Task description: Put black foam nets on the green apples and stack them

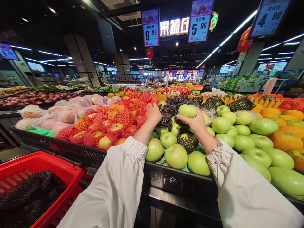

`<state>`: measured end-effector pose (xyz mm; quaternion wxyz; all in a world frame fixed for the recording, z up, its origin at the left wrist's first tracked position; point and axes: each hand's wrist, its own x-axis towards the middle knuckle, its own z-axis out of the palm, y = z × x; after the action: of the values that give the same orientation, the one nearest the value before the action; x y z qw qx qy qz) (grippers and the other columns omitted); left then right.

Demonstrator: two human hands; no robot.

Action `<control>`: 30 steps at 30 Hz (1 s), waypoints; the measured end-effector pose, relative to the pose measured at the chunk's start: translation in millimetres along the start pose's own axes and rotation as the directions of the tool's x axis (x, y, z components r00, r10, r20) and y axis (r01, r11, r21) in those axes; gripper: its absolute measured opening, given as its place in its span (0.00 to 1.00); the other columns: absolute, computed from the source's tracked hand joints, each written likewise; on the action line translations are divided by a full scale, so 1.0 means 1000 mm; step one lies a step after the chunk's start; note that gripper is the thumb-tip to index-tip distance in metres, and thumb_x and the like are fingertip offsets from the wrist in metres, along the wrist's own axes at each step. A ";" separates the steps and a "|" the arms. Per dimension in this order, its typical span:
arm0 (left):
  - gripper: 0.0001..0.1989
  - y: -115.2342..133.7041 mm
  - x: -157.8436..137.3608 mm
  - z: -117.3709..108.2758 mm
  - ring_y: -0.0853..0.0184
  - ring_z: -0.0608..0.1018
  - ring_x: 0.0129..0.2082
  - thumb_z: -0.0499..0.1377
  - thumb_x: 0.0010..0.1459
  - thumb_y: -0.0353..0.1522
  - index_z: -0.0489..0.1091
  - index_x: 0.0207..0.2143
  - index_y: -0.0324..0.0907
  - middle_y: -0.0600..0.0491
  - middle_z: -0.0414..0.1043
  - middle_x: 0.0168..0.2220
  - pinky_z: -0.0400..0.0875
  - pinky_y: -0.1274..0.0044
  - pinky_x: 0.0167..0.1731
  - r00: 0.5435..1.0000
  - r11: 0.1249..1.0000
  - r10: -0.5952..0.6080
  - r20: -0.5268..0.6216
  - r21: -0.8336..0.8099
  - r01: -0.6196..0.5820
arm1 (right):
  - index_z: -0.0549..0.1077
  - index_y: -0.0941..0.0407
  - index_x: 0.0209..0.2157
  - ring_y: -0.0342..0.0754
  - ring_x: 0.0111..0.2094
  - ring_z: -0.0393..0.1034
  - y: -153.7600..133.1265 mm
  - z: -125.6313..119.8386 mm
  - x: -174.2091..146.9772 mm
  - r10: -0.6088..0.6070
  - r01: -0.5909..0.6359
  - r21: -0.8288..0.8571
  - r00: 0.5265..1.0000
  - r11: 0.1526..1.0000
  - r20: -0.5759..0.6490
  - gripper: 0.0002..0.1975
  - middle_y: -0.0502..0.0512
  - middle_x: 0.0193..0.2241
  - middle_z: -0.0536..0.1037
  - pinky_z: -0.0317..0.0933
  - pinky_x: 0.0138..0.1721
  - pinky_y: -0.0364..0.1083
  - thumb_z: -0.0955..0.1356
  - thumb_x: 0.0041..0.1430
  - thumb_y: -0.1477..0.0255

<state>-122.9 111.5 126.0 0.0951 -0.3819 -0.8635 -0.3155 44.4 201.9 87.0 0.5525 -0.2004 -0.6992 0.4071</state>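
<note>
Head view: the apple [187, 110] is in the right hand [198, 123], digits closed round it, above the pile behind the stand's [190, 186] front edge. A light grip should spare its skin. The left hand [154, 113] is curled; its hold I cannot tell. Nets [171, 107] clutter between; oranges [287, 139] lie toward the right edge.

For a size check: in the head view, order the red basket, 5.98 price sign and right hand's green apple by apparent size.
1. Red basket, partly out of frame
2. 5.98 price sign
3. Green apple in the right hand
True sizes unsure: distances differ.
</note>
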 end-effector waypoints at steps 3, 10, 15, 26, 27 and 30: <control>0.16 -0.001 0.002 0.000 0.47 0.75 0.57 0.56 0.60 0.26 0.71 0.51 0.38 0.36 0.73 0.54 0.68 0.62 0.54 0.993 0.998 0.064 -0.097 -0.016 -0.066 | 0.66 0.55 0.50 0.60 0.48 0.73 -0.006 -0.004 -0.003 -0.195 0.210 -0.231 0.977 0.950 0.087 0.40 0.61 0.48 0.76 0.67 0.54 0.60 0.79 0.35 0.59; 0.14 0.000 0.008 0.003 0.51 0.76 0.49 0.61 0.64 0.38 0.77 0.45 0.38 0.41 0.76 0.47 0.69 0.64 0.53 0.905 0.938 0.134 -0.404 -0.242 -0.247 | 0.66 0.54 0.55 0.60 0.53 0.72 -0.012 -0.008 -0.007 -0.381 0.522 -0.304 0.825 0.797 0.418 0.36 0.60 0.54 0.75 0.65 0.54 0.57 0.76 0.43 0.67; 0.12 -0.002 0.012 0.005 0.56 0.78 0.48 0.60 0.66 0.36 0.76 0.46 0.38 0.43 0.77 0.46 0.69 0.68 0.52 0.834 0.814 0.180 -0.522 -0.397 -0.424 | 0.65 0.53 0.56 0.60 0.56 0.70 -0.011 -0.008 -0.008 -0.360 0.532 -0.314 0.808 0.786 0.467 0.37 0.60 0.56 0.74 0.64 0.56 0.58 0.76 0.44 0.68; 0.07 0.001 0.005 -0.004 0.61 0.73 0.47 0.61 0.64 0.36 0.67 0.36 0.44 0.49 0.72 0.41 0.64 0.69 0.55 0.652 0.741 0.130 -0.747 -0.363 -0.564 | 0.65 0.53 0.56 0.61 0.56 0.71 -0.013 -0.009 -0.009 -0.334 0.521 -0.351 0.816 0.778 0.472 0.36 0.58 0.56 0.74 0.65 0.57 0.59 0.76 0.44 0.68; 0.08 0.002 0.006 -0.004 0.61 0.72 0.46 0.61 0.65 0.37 0.66 0.36 0.44 0.49 0.71 0.40 0.64 0.69 0.54 0.633 0.708 0.114 -0.766 -0.384 -0.592 | 0.65 0.53 0.56 0.61 0.56 0.71 -0.013 -0.010 -0.009 -0.333 0.520 -0.351 0.817 0.779 0.470 0.36 0.58 0.56 0.74 0.65 0.57 0.60 0.76 0.44 0.68; 0.15 0.007 0.007 -0.003 0.65 0.73 0.39 0.57 0.66 0.47 0.61 0.38 0.45 0.52 0.68 0.37 0.68 0.72 0.46 0.693 0.470 0.088 -0.716 -0.583 -0.662 | 0.65 0.53 0.57 0.62 0.54 0.72 -0.012 -0.009 -0.010 -0.312 0.495 -0.360 0.832 0.791 0.459 0.36 0.58 0.55 0.75 0.67 0.55 0.61 0.76 0.44 0.68</control>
<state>-122.6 117.6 134.7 0.2460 -0.4521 -0.4249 -0.7446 57.9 191.0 91.0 0.4185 -0.0878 -0.8949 0.1279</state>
